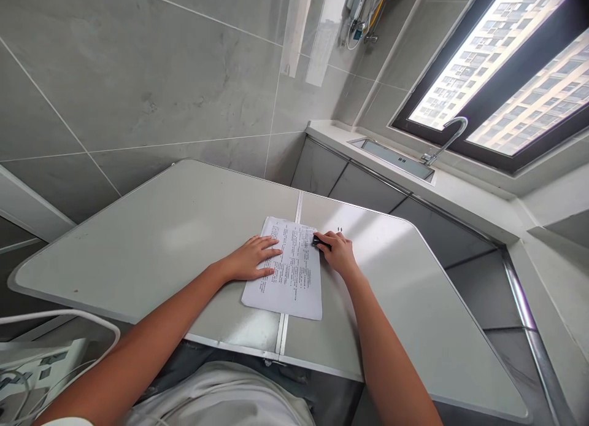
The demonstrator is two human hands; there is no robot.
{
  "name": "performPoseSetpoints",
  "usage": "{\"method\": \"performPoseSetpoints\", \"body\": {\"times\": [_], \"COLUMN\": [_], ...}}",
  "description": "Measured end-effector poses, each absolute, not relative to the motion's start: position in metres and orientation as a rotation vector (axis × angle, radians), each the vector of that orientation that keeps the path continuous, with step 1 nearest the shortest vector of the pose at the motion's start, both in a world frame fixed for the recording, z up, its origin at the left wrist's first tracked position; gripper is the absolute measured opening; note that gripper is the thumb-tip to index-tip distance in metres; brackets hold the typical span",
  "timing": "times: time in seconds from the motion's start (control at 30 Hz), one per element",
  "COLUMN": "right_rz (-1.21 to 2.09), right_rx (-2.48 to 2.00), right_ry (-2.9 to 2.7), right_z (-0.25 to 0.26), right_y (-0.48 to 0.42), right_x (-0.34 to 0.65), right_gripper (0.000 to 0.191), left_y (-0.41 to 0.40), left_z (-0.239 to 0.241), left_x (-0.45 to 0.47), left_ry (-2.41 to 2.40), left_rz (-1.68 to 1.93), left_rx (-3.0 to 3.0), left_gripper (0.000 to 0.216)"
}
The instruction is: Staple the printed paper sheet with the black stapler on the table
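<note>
Printed paper sheets [294,285] lie flat on the folding table, turned slightly, with lines of text running along them. My left hand [251,258] rests on their left edge, fingers spread and palm down. At the upper right edge of the sheets, my right hand [338,249] is closed around a small black stapler [317,240]. The stapler's front end reaches the paper's edge; my fingers cover the rest of it.
The pale folding table [138,248] has a metal seam [281,337] under the paper. Small dark marks [339,229] show beyond my right hand. A counter with a sink [396,159] and tap [448,142] runs behind at right, below a window. A white cable [92,315] loops at lower left.
</note>
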State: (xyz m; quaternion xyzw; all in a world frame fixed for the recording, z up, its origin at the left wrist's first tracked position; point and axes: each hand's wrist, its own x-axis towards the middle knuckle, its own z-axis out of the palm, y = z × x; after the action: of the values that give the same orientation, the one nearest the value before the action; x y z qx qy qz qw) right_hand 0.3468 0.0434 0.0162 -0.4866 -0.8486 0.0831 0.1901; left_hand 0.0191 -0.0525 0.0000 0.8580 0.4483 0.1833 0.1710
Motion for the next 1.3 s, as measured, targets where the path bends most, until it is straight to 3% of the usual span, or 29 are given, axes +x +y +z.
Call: {"method": "performPoseSetpoints", "body": {"times": [0.27, 0.47, 0.6, 0.77, 0.87, 1.07, 1.3], "right_rz": [-0.077, 0.124, 0.078, 0.034, 0.094, 0.613, 0.709], "right_rx": [-1.354, -1.4, -1.718, -1.753, -1.515, -1.086, -1.391], "right_ry": [-2.426, -2.365, -2.09, -1.947, -1.91, -2.105, -2.576], "right_z": [0.01, 0.016, 0.015, 0.023, 0.034, 0.038, 0.045], "right_y": [0.03, 0.043, 0.049, 0.043, 0.027, -0.029, -0.044], "right_x": [0.33, 0.366, 0.387, 0.382, 0.357, 0.282, 0.267], "right_gripper": [0.037, 0.052, 0.041, 0.034, 0.034, 0.032, 0.016], "left_y": [-0.053, -0.054, -0.054, -0.052, -0.05, -0.042, -0.04], "left_z": [0.0, 0.003, 0.005, 0.004, 0.005, 0.002, -0.001], "left_x": [0.018, 0.016, 0.016, 0.019, 0.019, 0.015, 0.015], "left_ry": [1.291, 1.282, 1.292, 1.322, 1.464, 1.596, 1.622], "left_rz": [0.545, 0.548, 0.475, 0.54, 0.692, 1.001, 1.043], "left_rx": [2.435, 2.459, 2.464, 2.413, 2.3, 2.118, 2.036], "left_gripper": [0.057, 0.057, 0.057, 0.078, 0.058, 0.029, 0.021]}}
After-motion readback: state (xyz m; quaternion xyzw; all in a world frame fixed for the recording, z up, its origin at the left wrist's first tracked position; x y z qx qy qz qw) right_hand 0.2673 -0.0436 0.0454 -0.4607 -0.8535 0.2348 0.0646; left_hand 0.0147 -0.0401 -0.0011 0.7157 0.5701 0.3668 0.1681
